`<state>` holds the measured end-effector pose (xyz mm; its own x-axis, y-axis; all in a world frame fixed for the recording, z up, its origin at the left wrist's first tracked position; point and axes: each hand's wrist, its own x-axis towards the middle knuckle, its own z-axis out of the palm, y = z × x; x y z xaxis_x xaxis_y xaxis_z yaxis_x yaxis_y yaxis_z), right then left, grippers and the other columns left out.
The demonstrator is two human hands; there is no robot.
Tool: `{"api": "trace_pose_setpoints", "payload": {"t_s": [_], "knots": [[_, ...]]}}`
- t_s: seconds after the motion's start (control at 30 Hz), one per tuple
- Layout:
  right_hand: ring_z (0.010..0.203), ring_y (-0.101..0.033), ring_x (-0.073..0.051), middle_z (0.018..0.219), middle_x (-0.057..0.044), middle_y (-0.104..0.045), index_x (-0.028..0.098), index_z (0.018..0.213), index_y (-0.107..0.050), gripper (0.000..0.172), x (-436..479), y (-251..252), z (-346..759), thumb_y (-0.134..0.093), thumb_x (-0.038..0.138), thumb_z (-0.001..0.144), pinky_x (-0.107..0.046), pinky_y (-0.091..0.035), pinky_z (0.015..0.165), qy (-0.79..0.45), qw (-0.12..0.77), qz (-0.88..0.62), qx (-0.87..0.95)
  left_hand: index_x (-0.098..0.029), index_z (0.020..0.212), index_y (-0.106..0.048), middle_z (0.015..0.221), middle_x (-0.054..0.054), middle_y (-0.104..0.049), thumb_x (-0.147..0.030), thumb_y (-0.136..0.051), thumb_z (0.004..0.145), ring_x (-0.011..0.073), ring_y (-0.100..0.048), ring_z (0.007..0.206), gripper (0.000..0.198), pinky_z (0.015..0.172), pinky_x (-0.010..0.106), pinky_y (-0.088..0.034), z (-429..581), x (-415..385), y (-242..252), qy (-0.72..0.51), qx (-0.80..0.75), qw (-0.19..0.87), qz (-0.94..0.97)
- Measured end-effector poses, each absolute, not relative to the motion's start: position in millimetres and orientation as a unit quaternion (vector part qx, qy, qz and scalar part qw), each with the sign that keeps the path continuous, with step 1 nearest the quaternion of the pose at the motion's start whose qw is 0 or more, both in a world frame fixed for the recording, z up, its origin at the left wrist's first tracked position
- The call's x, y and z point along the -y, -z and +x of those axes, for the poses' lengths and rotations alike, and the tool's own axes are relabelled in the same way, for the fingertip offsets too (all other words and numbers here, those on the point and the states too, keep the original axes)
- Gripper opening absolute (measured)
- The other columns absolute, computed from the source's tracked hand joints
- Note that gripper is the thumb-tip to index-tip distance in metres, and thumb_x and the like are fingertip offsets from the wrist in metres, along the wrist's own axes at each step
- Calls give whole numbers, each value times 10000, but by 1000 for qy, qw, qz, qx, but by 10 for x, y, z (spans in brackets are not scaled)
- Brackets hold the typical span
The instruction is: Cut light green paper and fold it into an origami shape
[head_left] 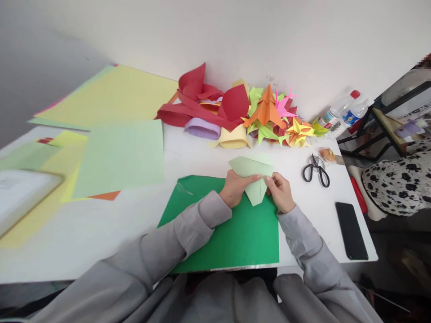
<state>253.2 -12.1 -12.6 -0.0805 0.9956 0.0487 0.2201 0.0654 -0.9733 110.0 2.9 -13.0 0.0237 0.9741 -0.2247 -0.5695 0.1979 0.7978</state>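
A folded pale green paper (247, 167) is held above the upper part of a dark green mat (232, 237). My left hand (235, 186) grips its left side, with the index finger stretched across the paper and the thumb hidden. On the paper's right edge, my right hand (280, 190) pinches it between thumb and fingers. One pointed end of the paper hangs down between the hands, and a wider flap spreads to the upper left.
Behind the mat lie red paper shapes (235, 105) and folded paper stars (267, 112). Scissors (315, 170), a black phone (351, 231) and bottles (346, 114) are on the right. Coloured sheets (121, 157) cover the left. A person in a patterned garment (400, 179) is at the right.
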Motion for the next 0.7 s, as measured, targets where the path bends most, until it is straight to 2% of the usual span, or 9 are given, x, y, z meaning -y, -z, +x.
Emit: {"api": "trace_pose_setpoints", "payload": {"t_s": [0.1, 0.43, 0.7], "knots": [[440, -418, -104, 468, 61, -459, 217, 621, -433, 373, 122, 115, 2532, -539, 505, 833, -239, -324, 449, -421, 466, -531, 569, -103, 877, -687, 923, 100, -725, -201, -860, 441, 251, -664, 827, 479, 758, 399, -540, 1107, -12, 144, -567, -390, 666, 287], [467, -445, -113, 522, 48, -517, 216, 718, -543, 276, 111, 131, 2554, -632, 473, 766, -249, -363, 469, -429, 522, -523, 519, -119, 859, -695, 875, 73, -730, -207, -854, 458, 230, -664, 791, 441, 744, 375, -537, 1107, -18, 152, -562, -394, 661, 303], [475, -465, -109, 514, 41, -533, 209, 617, -507, 308, 71, 148, 2598, -680, 445, 714, -248, -399, 500, -460, 524, -518, 496, -122, 857, -707, 865, 71, -732, -207, -855, 461, 226, -663, 795, 431, 733, 351, -533, 1109, -8, 162, -552, -413, 643, 334]]}}
